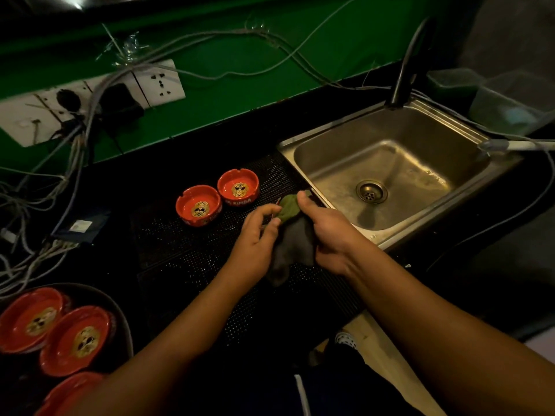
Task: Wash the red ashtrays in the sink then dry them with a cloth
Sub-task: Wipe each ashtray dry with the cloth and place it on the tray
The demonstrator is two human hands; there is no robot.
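Roughly midway, I judge: my left hand and right hand meet over the black mat just beside the sink, both on the cloth, green on top and dark below. The right fingers wrap it, thumb pressed on the green part. The left fingers curl in and pinch its edge, where a thin red rim peeks out. I take that for an ashtray being dried, though most of it is hidden. The near ashtray and the far ashtray sit side by side on the mat beyond my hands, looking finished. Three more ashtrays lie on a dark tray at my lower left; washed or waiting, I cannot tell. The basin holds nothing. Each bowl carries a gold lion face in sunglasses, and the far ashtray's side reads what looks like "SIMBA"; the letters before it are unclear.
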